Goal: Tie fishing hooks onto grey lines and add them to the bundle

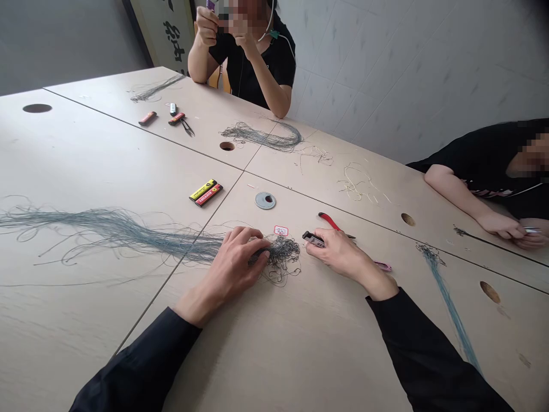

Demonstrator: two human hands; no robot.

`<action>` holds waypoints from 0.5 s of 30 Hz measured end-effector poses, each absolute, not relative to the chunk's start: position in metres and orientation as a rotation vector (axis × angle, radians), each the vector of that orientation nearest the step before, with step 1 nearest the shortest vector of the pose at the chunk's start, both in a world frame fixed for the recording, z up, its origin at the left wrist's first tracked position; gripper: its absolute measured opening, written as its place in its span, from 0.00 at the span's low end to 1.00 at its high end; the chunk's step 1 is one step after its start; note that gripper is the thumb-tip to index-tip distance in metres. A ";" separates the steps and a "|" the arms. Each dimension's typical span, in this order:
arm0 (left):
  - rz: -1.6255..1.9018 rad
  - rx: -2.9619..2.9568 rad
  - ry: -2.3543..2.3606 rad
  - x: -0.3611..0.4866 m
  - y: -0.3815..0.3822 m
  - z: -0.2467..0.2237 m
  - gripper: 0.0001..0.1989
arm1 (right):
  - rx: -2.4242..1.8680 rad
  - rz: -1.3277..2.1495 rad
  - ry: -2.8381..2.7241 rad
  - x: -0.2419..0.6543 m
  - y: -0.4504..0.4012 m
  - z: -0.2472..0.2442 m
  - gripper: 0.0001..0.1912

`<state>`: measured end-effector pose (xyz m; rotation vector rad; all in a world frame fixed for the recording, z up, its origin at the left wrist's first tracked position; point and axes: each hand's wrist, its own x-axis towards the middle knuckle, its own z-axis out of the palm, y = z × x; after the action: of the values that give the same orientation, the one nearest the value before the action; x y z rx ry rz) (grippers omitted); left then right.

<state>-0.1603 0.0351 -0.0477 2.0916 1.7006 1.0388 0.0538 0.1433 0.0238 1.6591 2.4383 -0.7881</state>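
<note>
My left hand (240,260) is closed over a long bundle of thin blue-grey line (171,240) near its right end. Beyond my fingers the bundle ends in a tangle of dark curled tips (285,252). The rest of the bundle stretches away to the left, with stray strands loose on the table. My right hand (343,254) grips a dark lighter (314,238) just right of the tangle. A small red-bordered label (281,230) lies behind the tips. Red-handled pliers (329,221) lie partly behind my right hand, and a pink object (383,265) is partly hidden by my wrist.
Two lighters (206,193) and a grey round cover (265,200) lie on the table (274,355). Another line bundle (450,309) lies at right. Across sit two people (257,57), (472,194), hands busy. Farther back are more line (266,136), lighters (148,118) and small snips (187,127).
</note>
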 end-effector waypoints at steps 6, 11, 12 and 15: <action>1.026 2.130 1.733 -0.160 0.032 -0.045 0.12 | 1.553 -1.195 2.397 0.070 0.141 0.021 0.20; 1.029 2.210 1.754 -0.157 0.030 -0.043 0.19 | 1.540 -1.370 2.399 0.077 0.131 0.026 0.17; 1.016 2.222 1.762 -0.157 0.030 -0.043 0.20 | 1.570 -1.407 2.401 0.082 0.129 0.029 0.17; 0.981 2.242 1.777 -0.155 0.029 -0.044 0.22 | 1.792 -1.541 2.351 0.111 0.123 0.042 0.20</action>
<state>-0.1547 0.0294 -0.0443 2.2416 1.7770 0.9806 0.1112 0.1234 0.0418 1.7923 2.3509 -1.5410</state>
